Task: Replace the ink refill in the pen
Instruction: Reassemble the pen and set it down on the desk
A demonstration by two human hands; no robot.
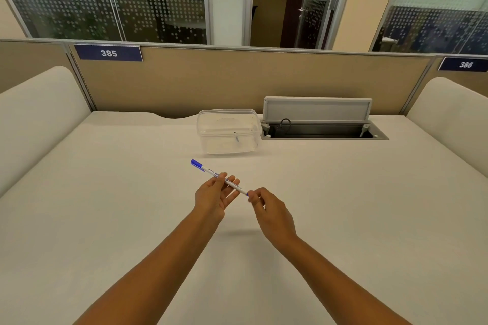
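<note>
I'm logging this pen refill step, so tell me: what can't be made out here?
All in the head view:
- Pen tip end: covered by the right hand fingertips, so whether a part is loosened is unknown.
- Barrel print: too small to read, partly behind the left hand.
- Clear container contents: only a small unclear item shows.

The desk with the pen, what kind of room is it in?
Probably an office. The white desk sits between partition walls with number signs like 385, has a cable hatch set into it, and there are glass-walled rooms behind.
</note>
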